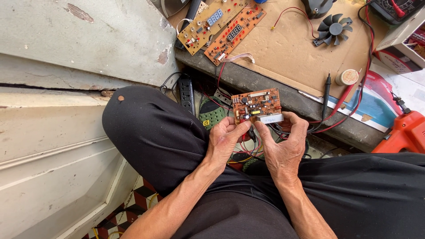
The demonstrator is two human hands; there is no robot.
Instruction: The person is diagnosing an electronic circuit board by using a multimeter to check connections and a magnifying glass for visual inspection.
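Above the lap, between two knees in black trousers (155,132), a small orange circuit board (256,105) is being held up by both hands. It is being gripped at its lower left edge by the left hand (226,139), whose thumb and fingers are closed on it, and at its lower right edge by the right hand (285,146), whose thumb and fingers are likewise pinched around it. The component side is being turned toward the camera, so that small capacitors, a yellow block and a pale metal strip along the lower edge are being shown. Red and black wires (248,152) are being seen hanging beneath the hands, though whether they are joined to the board cannot be told.

Just beyond the board, a black power strip (186,94) and a green circuit board (212,114) are being left on the floor under the edge of a low bench (283,95). On a sheet of cardboard (283,48) on that bench, two long display boards (221,24) with digit readouts are being kept side by side, well apart from the hands. A black cooling fan (333,28), a black test probe (326,95), a small spool of solder (347,77) and an orange power tool (405,132) are also being kept to the right.
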